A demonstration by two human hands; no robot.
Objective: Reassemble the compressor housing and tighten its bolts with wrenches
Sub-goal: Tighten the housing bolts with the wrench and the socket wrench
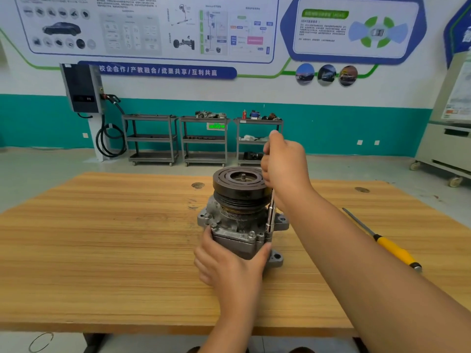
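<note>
The compressor housing (235,239) is dull silver-grey cast metal, smudged darker in places, and its bolts (251,234) are the same pale grey. The clutch pulley (239,180) on top is matte brown-black, patterned with concentric rings and curved slots. The socket driver (270,216) is bright chrome. The surface (102,238) is honey-tan wood with fine streaked grain and two dark oval knots (198,185). The screwdriver (392,250) has a yellow handle with a black end. The wall (331,128) is white above a teal band, and the carts (151,137) are grey.
</note>
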